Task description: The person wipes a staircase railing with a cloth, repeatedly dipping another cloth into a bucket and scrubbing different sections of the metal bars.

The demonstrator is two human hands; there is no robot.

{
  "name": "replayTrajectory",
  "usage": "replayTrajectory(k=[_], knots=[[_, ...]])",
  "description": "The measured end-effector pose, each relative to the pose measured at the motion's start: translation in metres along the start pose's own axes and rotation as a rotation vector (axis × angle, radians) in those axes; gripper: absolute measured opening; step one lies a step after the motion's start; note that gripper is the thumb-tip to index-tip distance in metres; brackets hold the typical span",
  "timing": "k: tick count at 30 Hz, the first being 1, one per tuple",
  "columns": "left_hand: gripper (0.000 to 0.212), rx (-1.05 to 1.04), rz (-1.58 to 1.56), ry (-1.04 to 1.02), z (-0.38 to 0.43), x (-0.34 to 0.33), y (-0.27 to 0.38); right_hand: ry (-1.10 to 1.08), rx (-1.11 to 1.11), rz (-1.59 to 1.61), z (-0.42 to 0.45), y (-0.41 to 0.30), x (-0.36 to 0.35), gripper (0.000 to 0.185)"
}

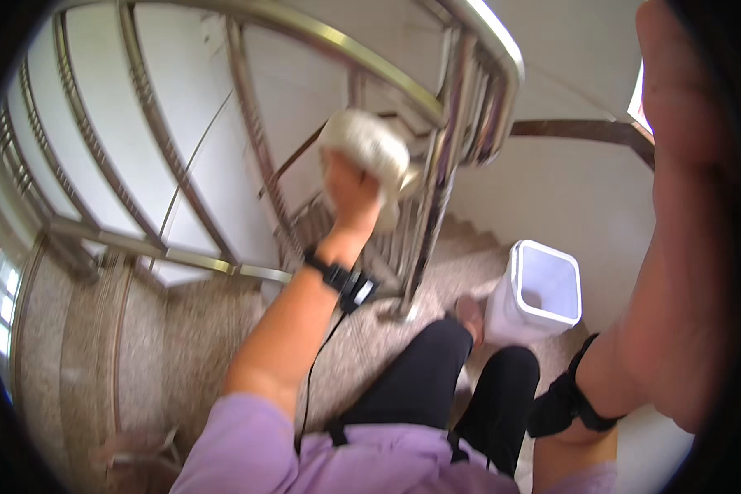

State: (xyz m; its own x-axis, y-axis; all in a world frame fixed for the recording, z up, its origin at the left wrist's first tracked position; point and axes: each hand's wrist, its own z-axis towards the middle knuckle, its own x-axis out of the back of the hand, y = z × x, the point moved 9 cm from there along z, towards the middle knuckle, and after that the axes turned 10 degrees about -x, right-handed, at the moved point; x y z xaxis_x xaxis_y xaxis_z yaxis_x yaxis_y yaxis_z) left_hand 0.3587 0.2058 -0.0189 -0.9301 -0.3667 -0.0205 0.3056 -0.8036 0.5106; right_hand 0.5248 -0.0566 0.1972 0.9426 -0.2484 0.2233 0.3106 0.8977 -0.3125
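Note:
My left hand [351, 188] reaches forward to the stainless steel stair railing [435, 204], wearing a black wrist strap with a small device on it. A whitish cloth [370, 145], blurred by motion, is held in its fingers near the corner post. Whether the cloth touches the metal cannot be made out. My right hand [685, 296] is raised very close to the camera at the right rim, a black strap [577, 395] around its wrist. Its far side runs out of the picture, so I cannot see whether it holds anything.
A white plastic bucket [503, 309] with a squarish rim stands by my foot [469, 315] on the stone stairs [204, 327]. Steps climb at left and descend beyond the post. A dark cable [312, 376] hangs from the left wrist. A brownish object [139, 460] lies lower left.

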Motion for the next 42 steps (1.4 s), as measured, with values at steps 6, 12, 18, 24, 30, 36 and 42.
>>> replayTrajectory(k=[6,12,18,24,30,36,42], knots=[[0.049,-0.095,-0.036,0.051,0.023,-0.015,-0.02,0.008,0.042,-0.034,0.0,-0.007,0.003,0.067],[0.045,-0.221,0.082,0.047,0.02,0.01,0.014,0.0,0.029,-0.02,-0.005,-0.032,0.013,0.072],[0.042,0.236,-0.636,-0.306,0.047,0.005,0.014,-0.018,-0.013,-0.009,-0.01,-0.036,0.009,0.077],[0.042,0.077,-0.712,-0.322,0.089,-0.015,0.029,-0.074,-0.185,0.078,-0.023,0.003,-0.012,0.083],[0.042,-0.191,0.016,0.041,0.024,0.003,0.019,-0.283,-0.966,0.102,-0.16,0.149,-0.008,0.058],[0.05,-0.013,0.145,-0.018,-0.075,-0.009,-0.041,-0.19,-1.382,0.079,-0.356,0.251,0.016,0.042],[0.045,0.227,0.256,-0.261,-0.163,0.007,-0.091,0.077,-1.82,0.175,-0.46,0.266,0.025,0.036]])
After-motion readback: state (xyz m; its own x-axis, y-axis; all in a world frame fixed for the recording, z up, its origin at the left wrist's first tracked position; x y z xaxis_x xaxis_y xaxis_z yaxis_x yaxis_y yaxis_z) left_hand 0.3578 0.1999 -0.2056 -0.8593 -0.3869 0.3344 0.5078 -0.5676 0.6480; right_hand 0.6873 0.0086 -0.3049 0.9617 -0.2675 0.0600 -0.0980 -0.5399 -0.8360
